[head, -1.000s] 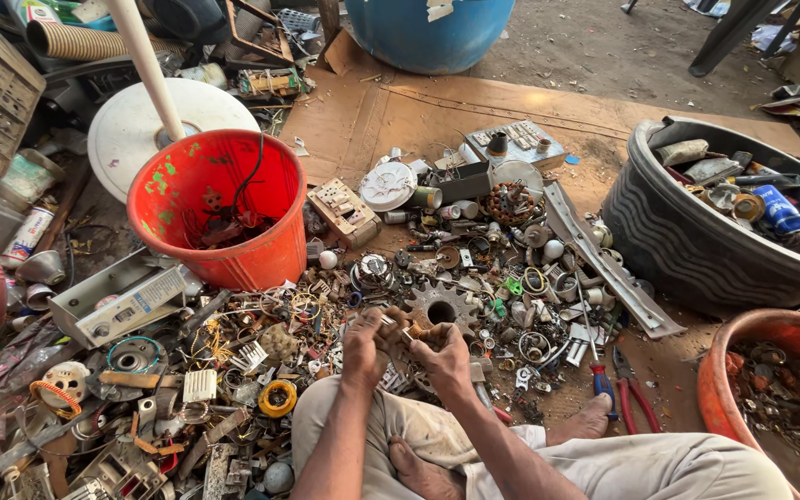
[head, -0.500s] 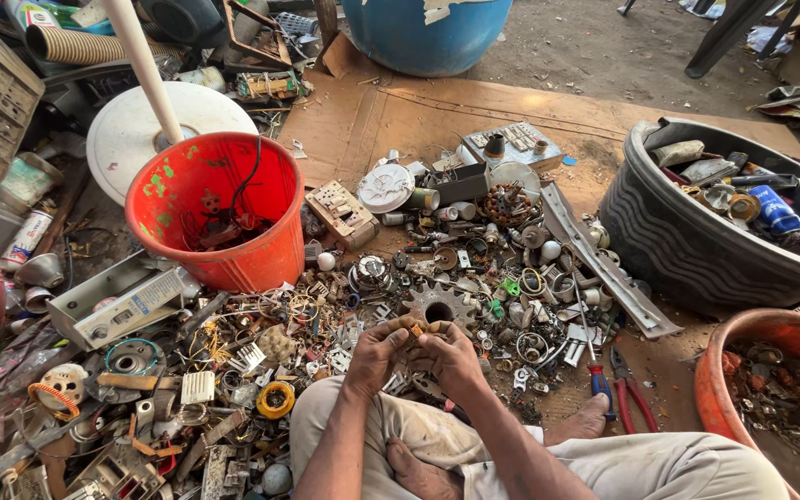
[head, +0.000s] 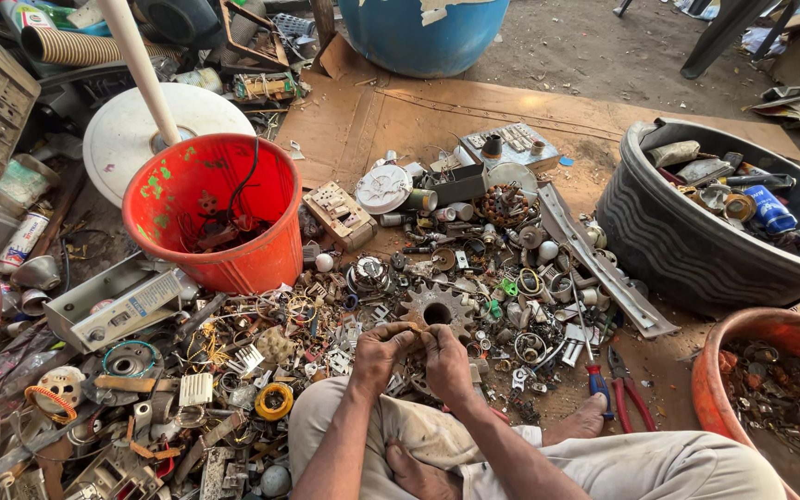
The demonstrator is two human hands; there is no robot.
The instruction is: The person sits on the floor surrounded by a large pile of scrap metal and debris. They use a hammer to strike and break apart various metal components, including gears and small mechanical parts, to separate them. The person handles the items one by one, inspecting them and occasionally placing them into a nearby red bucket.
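Where both hands meet, small scrap piece (head: 412, 328).

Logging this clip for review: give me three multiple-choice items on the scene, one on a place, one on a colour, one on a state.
1. Where does the toothed gear lie?
A. In the scrap pile just beyond the hands
B. Inside the black tub
C. On the white disc

2. What colour is the bucket with a black wire hanging over its rim?
A. Blue
B. Red-orange
C. Grey

3. How are the left hand and right hand?
A. Flat on the knees
B. Wide apart
C. Brought together on a small piece

Key: 1 A, the gear sits among loose parts right ahead of the knuckles. 2 B, its wall is red-orange with green specks. 3 C, the fingers of both hands meet around a small piece, too hidden to identify.
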